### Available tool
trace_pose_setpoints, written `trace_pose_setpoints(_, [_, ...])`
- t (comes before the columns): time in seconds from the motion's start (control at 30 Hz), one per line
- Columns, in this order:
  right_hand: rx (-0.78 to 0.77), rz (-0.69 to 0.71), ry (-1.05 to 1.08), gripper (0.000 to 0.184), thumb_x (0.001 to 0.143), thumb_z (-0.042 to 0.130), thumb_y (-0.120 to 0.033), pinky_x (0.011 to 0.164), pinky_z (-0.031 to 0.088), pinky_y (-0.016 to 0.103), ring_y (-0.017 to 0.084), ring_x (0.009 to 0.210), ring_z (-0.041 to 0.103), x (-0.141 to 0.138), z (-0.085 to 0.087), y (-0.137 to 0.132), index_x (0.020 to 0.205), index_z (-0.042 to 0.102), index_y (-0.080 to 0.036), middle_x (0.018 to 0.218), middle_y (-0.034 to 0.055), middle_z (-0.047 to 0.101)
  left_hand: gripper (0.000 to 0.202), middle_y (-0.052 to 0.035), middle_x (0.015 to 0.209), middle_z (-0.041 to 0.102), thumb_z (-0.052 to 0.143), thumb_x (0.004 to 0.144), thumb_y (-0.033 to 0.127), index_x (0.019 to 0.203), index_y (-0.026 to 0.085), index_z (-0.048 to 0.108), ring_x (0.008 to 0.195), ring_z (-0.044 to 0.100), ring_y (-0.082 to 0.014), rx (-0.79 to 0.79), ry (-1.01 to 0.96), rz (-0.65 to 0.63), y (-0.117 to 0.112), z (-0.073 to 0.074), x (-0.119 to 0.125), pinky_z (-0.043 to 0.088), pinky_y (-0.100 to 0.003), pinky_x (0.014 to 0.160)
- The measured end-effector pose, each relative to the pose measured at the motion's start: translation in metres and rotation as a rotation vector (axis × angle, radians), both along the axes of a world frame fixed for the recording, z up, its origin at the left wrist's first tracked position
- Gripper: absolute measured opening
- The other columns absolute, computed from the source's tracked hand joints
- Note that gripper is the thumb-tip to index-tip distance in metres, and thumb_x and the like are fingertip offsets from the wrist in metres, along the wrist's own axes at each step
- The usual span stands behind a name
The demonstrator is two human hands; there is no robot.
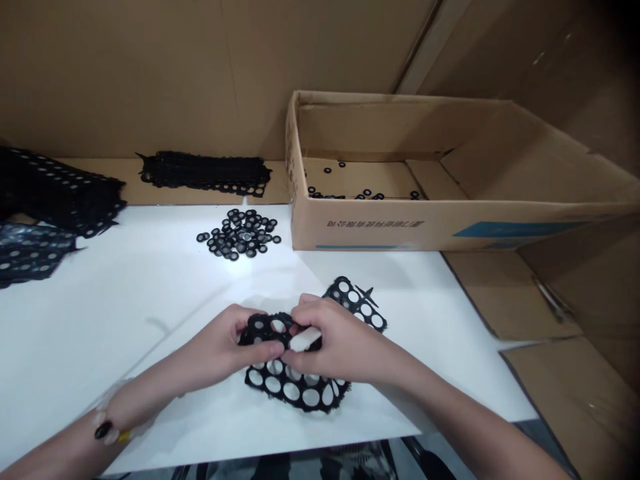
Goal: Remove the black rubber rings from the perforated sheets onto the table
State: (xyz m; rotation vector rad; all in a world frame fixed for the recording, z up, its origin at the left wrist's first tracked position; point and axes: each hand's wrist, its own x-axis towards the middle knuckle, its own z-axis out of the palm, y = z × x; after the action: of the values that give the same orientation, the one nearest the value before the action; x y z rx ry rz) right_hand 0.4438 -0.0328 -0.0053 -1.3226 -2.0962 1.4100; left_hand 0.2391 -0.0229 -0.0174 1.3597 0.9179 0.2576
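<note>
Holding a black perforated sheet point(259, 325), left fingers point(264, 351) are facing right fingers point(307, 312), which are clasping a white object point(305, 339); beyond them, a box point(435, 223) is showing illegible print point(376, 224).

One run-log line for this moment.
left hand: pinching black perforated sheet | right hand: holding white piece at sheet | black ring pile: on white table | carton: rings inside
</note>
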Motion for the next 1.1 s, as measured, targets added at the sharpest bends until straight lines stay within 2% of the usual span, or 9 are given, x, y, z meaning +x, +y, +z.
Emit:
trace_pose_setpoints(0.1, [-0.022, -0.044, 0.071, 0.01, 0.071, 0.066, -0.021, 0.065, 0.043, 0.023, 0.014, 0.074, 0.056, 0.0, -0.001, 0.001, 0.067, 0.058, -0.018, 0.078, -0.0005, 0.054, 0.022, -0.0011, 0.085, 0.067, 0.066, 0.08, 0.037, 0.09, 0.018, 0.07, 0.08, 0.056, -0.0165, -0.147, -0.058, 0.125, 0.002, 0.001, -0.001, 0.042, -0.024, 0.07])
trace_pose_setpoints(0.2, [-0.038, -0.062, 0.101, 0.013, 0.074, 0.067, -0.024, 0.064, 0.043, 0.023, 0.014, 0.072, 0.056, 0.001, -0.001, 0.002, 0.067, 0.057, -0.018, 0.078, -0.001, 0.055, 0.019, 0.0007, 0.078, 0.065, 0.071, 0.075, 0.036, 0.082, 0.019, 0.07, 0.075, 0.055, -0.014, -0.271, -0.057, 0.239, 0.001, 0.001, -0.003, 0.041, -0.022, 0.069])
trace_pose_setpoints(0.37, [-0.053, -0.058, 0.097, 0.019, 0.075, 0.067, -0.027, 0.063, 0.041, 0.024, 0.013, 0.07, 0.055, 0.001, 0.001, 0.001, 0.065, 0.054, -0.018, 0.076, -0.0013, 0.054, 0.028, 0.0034, 0.059, 0.054, 0.08, 0.064, 0.037, 0.064, 0.014, 0.064, 0.059, 0.046, -0.0089, -0.493, -0.129, 0.314, -0.001, 0.003, 0.0, 0.035, -0.02, 0.057])
trace_pose_setpoints(0.5, [-0.056, -0.055, 0.118, 0.016, 0.074, 0.067, -0.023, 0.06, 0.04, 0.023, 0.012, 0.067, 0.051, 0.002, 0.003, 0.001, 0.065, 0.054, -0.018, 0.074, -0.002, 0.052, 0.026, 0.0035, 0.059, 0.053, 0.081, 0.063, 0.034, 0.069, 0.014, 0.066, 0.054, 0.041, -0.0073, -0.592, -0.199, 0.322, -0.003, 0.001, 0.003, 0.031, -0.02, 0.052])
trace_pose_setpoints(0.83, [-0.047, -0.009, 0.064, 0.019, 0.075, 0.069, -0.021, 0.054, 0.037, 0.021, 0.011, 0.062, 0.048, 0.006, 0.006, 0.004, 0.066, 0.053, -0.018, 0.07, -0.003, 0.052, 0.023, 0.0026, 0.061, 0.051, 0.078, 0.067, 0.03, 0.072, 0.014, 0.062, 0.052, 0.041, -0.0061, -0.71, -0.243, 0.369, -0.009, -0.017, 0.007, 0.03, -0.019, 0.047])
trace_pose_setpoints(0.97, [-0.022, -0.003, 0.081, 0.019, 0.076, 0.07, -0.021, 0.054, 0.038, 0.02, 0.011, 0.062, 0.051, 0.006, 0.006, 0.005, 0.067, 0.054, -0.017, 0.071, -0.0029, 0.054, 0.028, 0.0028, 0.061, 0.051, 0.08, 0.063, 0.033, 0.071, 0.014, 0.062, 0.054, 0.046, -0.0068, -0.747, -0.222, 0.403, -0.009, -0.011, 0.007, 0.032, -0.017, 0.048])
trace_pose_setpoints(1.03, [0.045, -0.016, 0.09, 0.017, 0.076, 0.072, -0.027, 0.059, 0.042, 0.023, 0.013, 0.067, 0.054, 0.007, 0.005, 0.006, 0.07, 0.058, -0.018, 0.073, -0.0015, 0.058, 0.029, 0.0033, 0.058, 0.05, 0.081, 0.063, 0.035, 0.071, 0.014, 0.063, 0.054, 0.047, -0.0072, -0.703, -0.215, 0.389, -0.007, -0.005, 0.006, 0.032, -0.017, 0.048])
trace_pose_setpoints(1.1, [0.167, -0.054, 0.11, 0.017, 0.076, 0.073, -0.032, 0.069, 0.045, 0.027, 0.017, 0.079, 0.058, 0.01, 0.007, 0.008, 0.082, 0.064, -0.019, 0.083, 0.0016, 0.064, 0.029, 0.0032, 0.058, 0.052, 0.08, 0.065, 0.036, 0.071, 0.014, 0.064, 0.055, 0.046, -0.007, -0.612, -0.221, 0.38, -0.004, 0.001, 0.004, 0.033, -0.016, 0.05])
